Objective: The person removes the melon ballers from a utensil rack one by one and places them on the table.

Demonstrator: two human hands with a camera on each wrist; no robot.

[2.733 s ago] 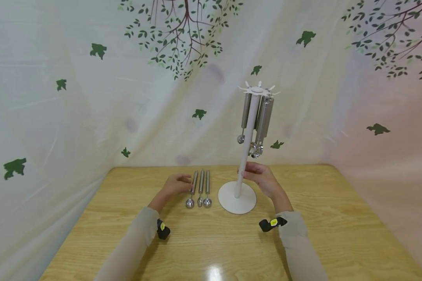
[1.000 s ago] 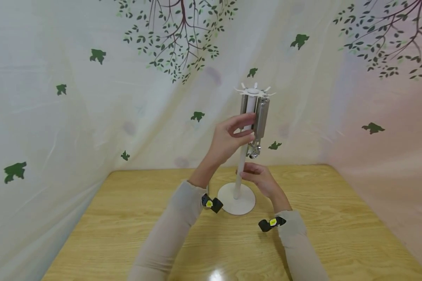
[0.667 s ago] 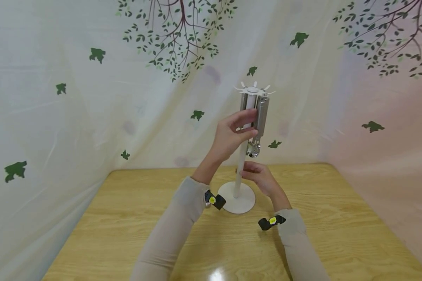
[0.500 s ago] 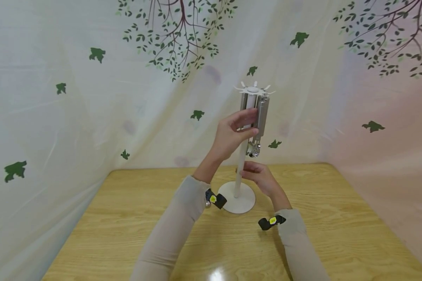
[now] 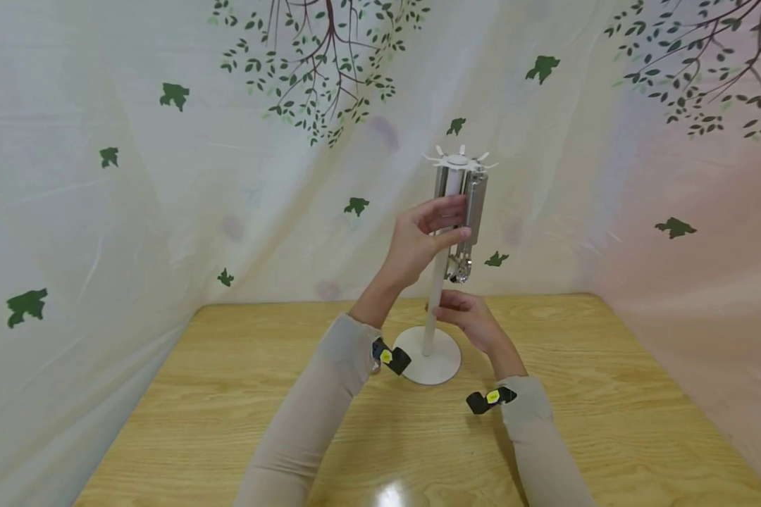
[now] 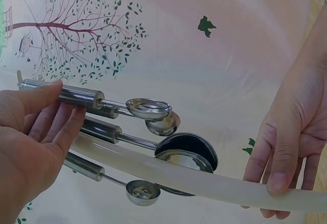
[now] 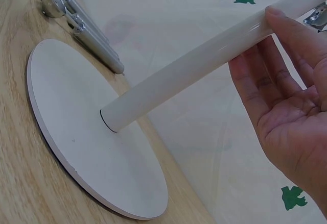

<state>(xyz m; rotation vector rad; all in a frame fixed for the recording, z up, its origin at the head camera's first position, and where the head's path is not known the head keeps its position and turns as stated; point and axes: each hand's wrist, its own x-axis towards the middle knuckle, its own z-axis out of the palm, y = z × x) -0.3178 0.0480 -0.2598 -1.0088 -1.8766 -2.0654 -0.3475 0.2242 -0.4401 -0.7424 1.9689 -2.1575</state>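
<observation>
In the left wrist view, my left hand [image 5: 411,243] pinches the handle of a round-bowled steel scoop [image 6: 92,97] between thumb and fingers. That scoop is among several others on the white stand, under its spoked top [image 5: 459,163]. Larger bowls [image 6: 186,150] and a small scoop [image 6: 143,192] show beside the pole. Lower down, my right hand [image 5: 472,322] holds the white pole [image 7: 189,71] between thumb and fingers. The stand's round base [image 5: 440,366] is on the wooden table.
More steel scoops [image 7: 97,45] lie on the table beside the base; my left forearm mostly hides them in the head view. The wooden table [image 5: 228,394] ends at a cloth backdrop [image 5: 279,232] printed with leaves and branches.
My left hand has risen from the three scoops on the table to those hanging on the stand, then edged slightly right. My right hand has stayed on the pole.
</observation>
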